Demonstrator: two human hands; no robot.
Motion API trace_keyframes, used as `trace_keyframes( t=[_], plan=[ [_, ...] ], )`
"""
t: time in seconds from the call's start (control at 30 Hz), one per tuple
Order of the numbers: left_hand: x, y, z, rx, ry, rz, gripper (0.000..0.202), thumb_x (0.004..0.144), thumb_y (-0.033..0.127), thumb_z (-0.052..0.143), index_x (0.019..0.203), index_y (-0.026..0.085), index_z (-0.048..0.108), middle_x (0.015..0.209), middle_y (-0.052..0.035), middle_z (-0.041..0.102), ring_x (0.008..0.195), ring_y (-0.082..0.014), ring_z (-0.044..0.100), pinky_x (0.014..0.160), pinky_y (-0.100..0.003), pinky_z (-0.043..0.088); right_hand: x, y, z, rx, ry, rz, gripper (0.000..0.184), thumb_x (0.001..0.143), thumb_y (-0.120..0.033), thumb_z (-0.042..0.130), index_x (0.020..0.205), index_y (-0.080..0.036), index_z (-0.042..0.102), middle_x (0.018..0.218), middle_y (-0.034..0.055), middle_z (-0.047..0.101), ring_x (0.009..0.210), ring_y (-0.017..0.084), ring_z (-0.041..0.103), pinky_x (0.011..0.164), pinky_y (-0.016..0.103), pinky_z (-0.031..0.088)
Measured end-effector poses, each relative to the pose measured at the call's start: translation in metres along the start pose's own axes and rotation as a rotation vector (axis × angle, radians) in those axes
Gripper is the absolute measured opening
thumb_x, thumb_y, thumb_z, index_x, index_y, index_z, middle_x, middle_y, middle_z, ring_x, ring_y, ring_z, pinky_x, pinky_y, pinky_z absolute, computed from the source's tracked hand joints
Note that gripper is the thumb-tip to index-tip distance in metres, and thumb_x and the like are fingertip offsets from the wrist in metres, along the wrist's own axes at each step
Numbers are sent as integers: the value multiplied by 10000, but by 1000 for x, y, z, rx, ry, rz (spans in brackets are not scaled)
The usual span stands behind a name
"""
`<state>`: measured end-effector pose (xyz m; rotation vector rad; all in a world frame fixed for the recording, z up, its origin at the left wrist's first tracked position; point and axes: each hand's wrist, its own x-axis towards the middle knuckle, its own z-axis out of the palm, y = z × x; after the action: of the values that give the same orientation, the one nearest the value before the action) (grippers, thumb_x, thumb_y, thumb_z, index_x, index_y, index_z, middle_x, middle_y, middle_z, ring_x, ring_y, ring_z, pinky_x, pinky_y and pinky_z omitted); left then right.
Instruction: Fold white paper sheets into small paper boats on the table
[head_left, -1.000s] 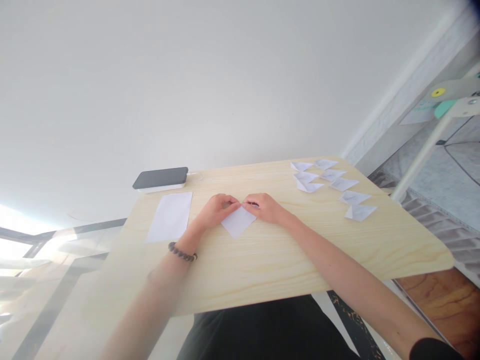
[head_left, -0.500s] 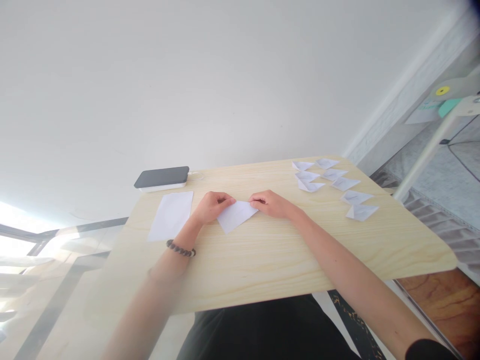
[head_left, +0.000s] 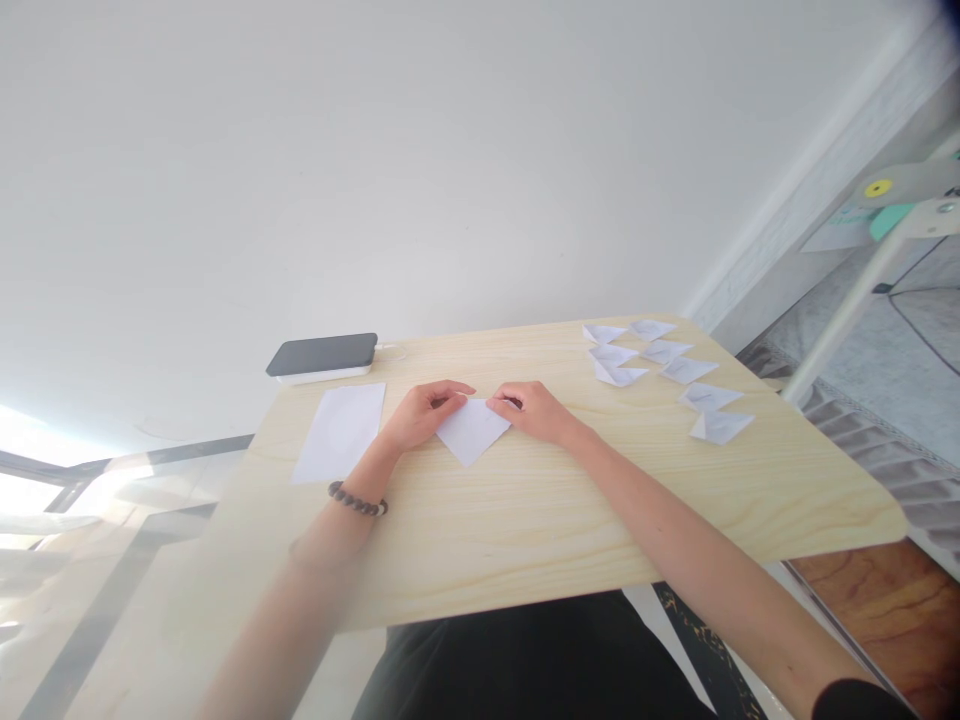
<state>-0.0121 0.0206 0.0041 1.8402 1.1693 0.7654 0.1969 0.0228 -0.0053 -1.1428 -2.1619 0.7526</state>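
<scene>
Between my hands is a white folded sheet of paper [head_left: 472, 432], one corner pointing toward me on the table. My left hand [head_left: 426, 412] grips its upper left edge, thumb on top and forefinger stretched along the far side. My right hand [head_left: 534, 410] pinches the upper right edge between thumb and curled fingers. The far edge of the paper is partly hidden by the fingers. To the left of my left hand lies a flat white sheet of paper [head_left: 341, 432].
Several folded paper boats [head_left: 619, 374] stand in rows at the right of the wooden table [head_left: 525, 530]. At the back left, a dark phone [head_left: 322, 353] rests on a white block with a cable. A wall [head_left: 465, 180] rises behind; a white metal frame [head_left: 847, 310] stands at right.
The folded paper has turned slightly, so its near corner points more straight toward me. My right hand has shifted a little left along its edge, and my left forefinger has stretched out.
</scene>
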Motion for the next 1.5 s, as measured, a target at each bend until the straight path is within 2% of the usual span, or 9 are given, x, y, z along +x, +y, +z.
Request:
trace_keyframes(
  t=[0.27, 0.43, 0.5, 0.6, 0.73, 0.9, 1.13, 1.3, 1.5],
  plan=[
    [-2, -3, -4, -4, -62, 40, 306, 779, 230, 394, 939, 170, 648, 898, -37, 651, 773, -147, 569, 661, -250, 437, 0, 3, 2, -12, 85, -12, 240, 821, -330, 439, 729, -159, 580, 708, 2, 584, 630, 93, 471, 588, 216, 325],
    [-3, -4, -2, -29, -88, 78, 271, 781, 299, 480, 962, 181, 643, 947, -48, 647, 849, -170, 582, 739, -272, 452, 1, 5, 4, -15, 101, 7, 240, 828, -332, 434, 739, -164, 579, 737, 8, 596, 657, 102, 498, 619, 225, 349],
    [-2, -6, -2, 0, -85, 106, 250, 764, 309, 519, 936, 188, 653, 946, -47, 646, 868, -175, 581, 769, -279, 452, 2, 7, 5, -28, 101, 4, 218, 827, -318, 436, 761, -168, 580, 761, 15, 596, 681, 113, 506, 641, 236, 366],
    [0, -9, -2, 80, -59, 173, 204, 760, 293, 534, 877, 201, 673, 934, -43, 649, 888, -174, 578, 812, -285, 446, 2, 10, 7, -104, 167, -48, 155, 775, -281, 519, 874, -182, 586, 892, 43, 575, 839, 158, 501, 763, 283, 383],
    [3, -13, -4, 249, 12, 253, 196, 777, 279, 517, 845, 225, 693, 890, -43, 666, 900, -184, 569, 831, -316, 449, 0, 9, 7, -220, 208, -130, 236, 735, -257, 575, 967, -218, 600, 980, 63, 522, 938, 201, 451, 878, 353, 344],
    [4, -16, -5, 400, 35, 322, 239, 812, 268, 477, 915, 223, 688, 924, -68, 654, 895, -189, 564, 829, -341, 455, -3, 4, 6, -217, 111, -208, 166, 786, -317, 538, 878, -230, 646, 899, 46, 552, 878, 178, 470, 865, 349, 334],
    [2, -16, -6, 483, 27, 367, 257, 830, 283, 454, 961, 241, 670, 1053, -67, 612, 1007, -198, 527, 886, -350, 433, -3, 0, 5, -194, -4, -264, 306, 691, -463, 625, 892, -233, 643, 926, 34, 576, 909, 176, 500, 861, 344, 316],
    [1, -16, -5, 555, 21, 358, 296, 849, 295, 415, 1038, 221, 631, 1120, -66, 590, 1061, -203, 499, 928, -374, 407, -3, 0, 5, -242, 32, -283, 155, 777, -344, 567, 815, -226, 660, 873, 31, 597, 865, 163, 504, 826, 325, 321],
    [-1, -12, -2, 698, -42, 370, 344, 875, 298, 357, 1151, 218, 547, 1291, -39, 471, 1253, -228, 324, 1001, -399, 324, -2, 5, 5, -327, 106, -196, 194, 847, -256, 450, 791, -170, 614, 858, 59, 583, 830, 165, 498, 789, 310, 343]
  ],
)
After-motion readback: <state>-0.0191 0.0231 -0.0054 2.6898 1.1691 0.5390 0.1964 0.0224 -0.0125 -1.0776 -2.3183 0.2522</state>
